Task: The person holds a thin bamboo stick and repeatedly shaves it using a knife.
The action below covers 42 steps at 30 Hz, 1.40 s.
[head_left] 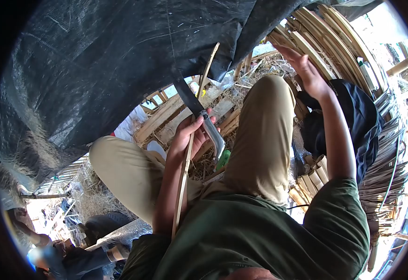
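Observation:
My left hand (191, 135) is closed around a knife and a long thin bamboo strip together. The knife (188, 96) has a dark broad blade pointing up and away, and a pale curved handle that shows beyond my fingers. Running past my left forearm, the bamboo strip (183, 179) reaches from my sleeve to above the blade. My right hand (306, 72) is raised with its fingers stretched out, beside a stack of split bamboo strips (332, 39) at the upper right. Whether its fingertips touch the stack, I cannot tell. Nothing shows in that hand.
A black plastic sheet (106, 70) hangs across the upper left. Dark cloth (348, 121) lies by my right arm. Wooden slats (164, 114) and straw lie beyond my knees, with cut bamboo pieces (313, 177) at my right. Another person (73, 259) is at the lower left.

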Each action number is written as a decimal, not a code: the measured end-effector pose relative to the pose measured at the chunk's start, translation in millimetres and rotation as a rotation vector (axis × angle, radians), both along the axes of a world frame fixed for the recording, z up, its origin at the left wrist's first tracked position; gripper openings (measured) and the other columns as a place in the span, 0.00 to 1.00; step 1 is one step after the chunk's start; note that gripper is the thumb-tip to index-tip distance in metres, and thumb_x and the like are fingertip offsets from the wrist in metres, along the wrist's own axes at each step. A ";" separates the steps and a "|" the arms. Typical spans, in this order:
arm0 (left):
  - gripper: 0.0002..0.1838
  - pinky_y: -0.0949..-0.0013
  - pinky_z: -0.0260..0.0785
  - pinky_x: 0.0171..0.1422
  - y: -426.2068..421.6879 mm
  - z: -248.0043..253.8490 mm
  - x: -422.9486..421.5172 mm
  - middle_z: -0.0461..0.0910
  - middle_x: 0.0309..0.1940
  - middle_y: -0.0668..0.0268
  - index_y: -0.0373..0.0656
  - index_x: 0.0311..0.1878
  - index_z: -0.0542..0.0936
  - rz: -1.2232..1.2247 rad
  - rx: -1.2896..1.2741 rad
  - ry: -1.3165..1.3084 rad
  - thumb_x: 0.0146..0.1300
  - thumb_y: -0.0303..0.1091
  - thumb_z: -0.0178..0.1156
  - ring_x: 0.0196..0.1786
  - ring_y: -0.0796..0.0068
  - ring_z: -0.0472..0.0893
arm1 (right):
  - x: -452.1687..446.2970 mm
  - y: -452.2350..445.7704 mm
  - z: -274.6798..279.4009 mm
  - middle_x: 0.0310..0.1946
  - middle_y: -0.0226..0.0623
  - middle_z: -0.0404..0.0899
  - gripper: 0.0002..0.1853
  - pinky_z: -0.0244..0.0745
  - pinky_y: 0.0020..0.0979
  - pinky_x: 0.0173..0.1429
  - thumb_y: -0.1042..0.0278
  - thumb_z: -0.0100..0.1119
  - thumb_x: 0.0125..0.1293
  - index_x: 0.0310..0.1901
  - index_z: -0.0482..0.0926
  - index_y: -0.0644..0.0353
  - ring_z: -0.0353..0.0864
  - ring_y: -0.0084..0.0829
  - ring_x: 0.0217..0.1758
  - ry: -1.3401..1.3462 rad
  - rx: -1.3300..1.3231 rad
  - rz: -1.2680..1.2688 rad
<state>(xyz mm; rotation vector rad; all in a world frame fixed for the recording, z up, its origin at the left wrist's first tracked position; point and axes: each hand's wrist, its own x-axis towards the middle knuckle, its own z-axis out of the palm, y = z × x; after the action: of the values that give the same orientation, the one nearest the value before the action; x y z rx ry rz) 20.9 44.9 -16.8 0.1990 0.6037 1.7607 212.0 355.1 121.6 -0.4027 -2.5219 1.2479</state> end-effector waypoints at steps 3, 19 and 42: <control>0.17 0.50 0.78 0.60 1.8 -5.2 -1.8 0.78 0.56 0.65 0.35 0.60 0.73 -0.007 -0.019 -0.013 0.72 0.31 0.56 0.58 0.68 0.79 | -22.2 -26.3 -22.9 0.72 0.47 0.67 0.44 0.56 0.43 0.77 0.26 0.31 0.73 0.71 0.67 0.58 0.61 0.44 0.77 -0.178 0.037 0.074; 0.21 0.53 0.75 0.63 -11.1 6.6 5.6 0.78 0.53 0.62 0.34 0.65 0.69 0.017 -0.023 0.084 0.74 0.35 0.54 0.57 0.70 0.79 | -133.9 -6.6 5.6 0.78 0.47 0.54 0.58 0.45 0.53 0.79 0.12 0.21 0.60 0.78 0.52 0.55 0.52 0.49 0.80 0.154 -0.850 0.548; 0.20 0.47 0.75 0.65 -19.5 -17.0 -7.2 0.73 0.64 0.63 0.36 0.66 0.68 0.054 0.002 -0.031 0.74 0.31 0.54 0.63 0.65 0.76 | -356.3 -46.8 34.1 0.82 0.39 0.20 0.48 0.20 0.69 0.77 0.25 0.43 0.67 0.81 0.37 0.34 0.16 0.52 0.83 -0.454 1.078 -0.063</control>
<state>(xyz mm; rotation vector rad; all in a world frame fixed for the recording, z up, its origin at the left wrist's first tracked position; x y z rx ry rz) 13.7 25.5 -33.7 0.1582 0.5899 1.8133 -144.3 308.3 155.7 -0.4962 -3.0385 -0.3685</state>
